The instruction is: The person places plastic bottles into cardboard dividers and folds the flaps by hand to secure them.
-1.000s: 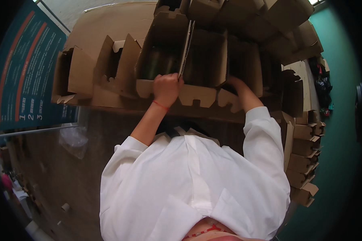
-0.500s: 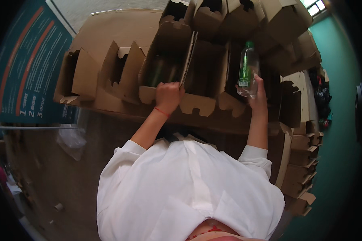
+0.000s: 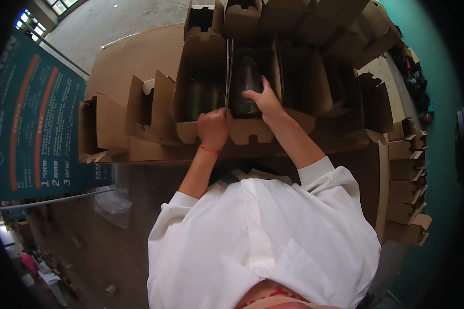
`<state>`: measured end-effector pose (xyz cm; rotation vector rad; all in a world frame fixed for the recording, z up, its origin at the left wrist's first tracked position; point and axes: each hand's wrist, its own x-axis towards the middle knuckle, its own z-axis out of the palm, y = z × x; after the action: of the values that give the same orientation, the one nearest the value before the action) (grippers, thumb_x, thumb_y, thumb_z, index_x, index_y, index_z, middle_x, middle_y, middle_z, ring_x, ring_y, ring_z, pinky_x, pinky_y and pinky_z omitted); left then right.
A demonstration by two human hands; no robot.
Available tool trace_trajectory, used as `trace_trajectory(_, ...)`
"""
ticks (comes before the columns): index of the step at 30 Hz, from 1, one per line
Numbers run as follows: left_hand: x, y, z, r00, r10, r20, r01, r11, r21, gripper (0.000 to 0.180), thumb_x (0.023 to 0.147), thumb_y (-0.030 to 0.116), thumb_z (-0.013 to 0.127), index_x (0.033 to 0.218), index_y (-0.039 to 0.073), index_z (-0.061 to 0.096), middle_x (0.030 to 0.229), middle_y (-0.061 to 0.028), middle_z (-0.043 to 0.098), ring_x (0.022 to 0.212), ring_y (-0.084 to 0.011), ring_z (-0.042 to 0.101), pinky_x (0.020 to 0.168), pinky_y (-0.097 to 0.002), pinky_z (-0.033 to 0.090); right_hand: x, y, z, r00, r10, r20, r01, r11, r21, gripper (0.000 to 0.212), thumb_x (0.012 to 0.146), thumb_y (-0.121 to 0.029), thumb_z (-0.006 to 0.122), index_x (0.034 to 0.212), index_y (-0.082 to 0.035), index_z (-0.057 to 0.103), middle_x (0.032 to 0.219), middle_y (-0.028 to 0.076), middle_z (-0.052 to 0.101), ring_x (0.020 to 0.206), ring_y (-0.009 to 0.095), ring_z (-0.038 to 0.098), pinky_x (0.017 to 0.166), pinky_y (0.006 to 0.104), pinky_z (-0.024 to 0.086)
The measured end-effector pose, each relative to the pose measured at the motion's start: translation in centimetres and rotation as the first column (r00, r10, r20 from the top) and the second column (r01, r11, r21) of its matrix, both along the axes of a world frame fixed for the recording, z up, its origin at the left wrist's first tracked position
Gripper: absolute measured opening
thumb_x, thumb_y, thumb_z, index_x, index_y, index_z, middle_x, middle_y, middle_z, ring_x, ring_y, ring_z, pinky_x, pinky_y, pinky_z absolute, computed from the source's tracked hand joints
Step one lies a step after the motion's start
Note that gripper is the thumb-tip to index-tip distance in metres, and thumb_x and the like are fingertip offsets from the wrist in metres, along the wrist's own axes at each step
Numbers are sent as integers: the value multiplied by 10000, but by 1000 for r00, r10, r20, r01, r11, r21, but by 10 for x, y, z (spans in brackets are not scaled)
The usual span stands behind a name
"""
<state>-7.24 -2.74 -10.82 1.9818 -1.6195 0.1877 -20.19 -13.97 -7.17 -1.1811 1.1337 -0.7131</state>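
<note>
My left hand (image 3: 215, 129) is closed over the near edge of an open cardboard box (image 3: 186, 130), by the wall it shares with its neighbour. Dim bottles (image 3: 205, 98) lie inside that box. Just to the right stands a second open cardboard box (image 3: 251, 131). Into it reaches my right hand (image 3: 268, 102), gripping a clear plastic bottle (image 3: 247, 80), thumb and fingers around its side. The bottle's cap end points away from me, and its lower end is near the box's front flap. Shadow hides most of the box's inside.
More open cardboard boxes stand left (image 3: 108, 121), right (image 3: 304, 77) and behind (image 3: 242, 20) on a cardboard-covered table (image 3: 139, 46). A teal printed banner (image 3: 36, 118) rises at far left. Stacked cardboard boxes (image 3: 407, 180) line the right side near a green wall (image 3: 443, 154).
My right hand has carried the bottle leftward and lowered it into the second box. My left hand keeps its hold on the box edge. The view has shifted slightly.
</note>
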Motion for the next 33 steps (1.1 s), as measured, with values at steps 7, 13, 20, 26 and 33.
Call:
trace_trajectory(7, 1, 1, -4, 999, 9, -36, -11, 998, -58, 273, 812, 230, 613, 590, 71, 596, 603, -97, 614, 560, -278, 597, 586, -369, 454, -8, 28, 24, 942, -70, -329, -204, 658, -725, 502, 786, -125, 647, 1264, -71, 507, 1361, 161, 415, 1276, 325, 387, 1042, 413, 361)
trace_trajectory(13, 0, -1, 16, 986, 35, -163, -7, 986, 168, 268, 845, 267, 567, 671, 69, 615, 672, -126, 634, 639, -310, 626, 601, -426, 488, -67, -8, 39, 864, -272, -424, -25, 817, -575, 757, 783, -351, 701, 1381, -34, 363, 1358, 210, 423, 1259, 331, 412, 1073, 438, 307)
trace_trajectory(20, 7, -9, 17, 980, 28, -197, 30, 958, 286, 258, 876, 259, 524, 747, 58, 621, 731, -151, 644, 727, -351, 635, 638, -451, 508, -64, -35, 23, 974, 197, -112, -187, 978, 96, 452, 841, -267, 537, 1230, -44, 484, 973, 50, 540, 879, 157, 499, 773, 322, 419)
trace_trajectory(26, 22, 2, 20, 990, 69, -119, -29, 950, 311, 220, 864, 246, 532, 775, 64, 618, 761, -173, 654, 751, -357, 648, 660, -455, 520, -53, -28, 23, 959, 250, -134, -250, 968, 19, 200, 859, -193, 474, 1002, -61, 521, 806, 9, 482, 730, 133, 470, 625, 288, 414)
trace_trajectory(33, 44, 13, 29, 979, 191, -68, -160, 933, 322, 265, 893, 279, 491, 814, 75, 640, 778, -171, 657, 755, -380, 637, 653, -475, 509, -19, -16, 31, 966, 257, 23, -258, 963, 80, 222, 840, -155, 481, 1025, -40, 519, 835, 36, 507, 770, 161, 505, 678, 335, 454)
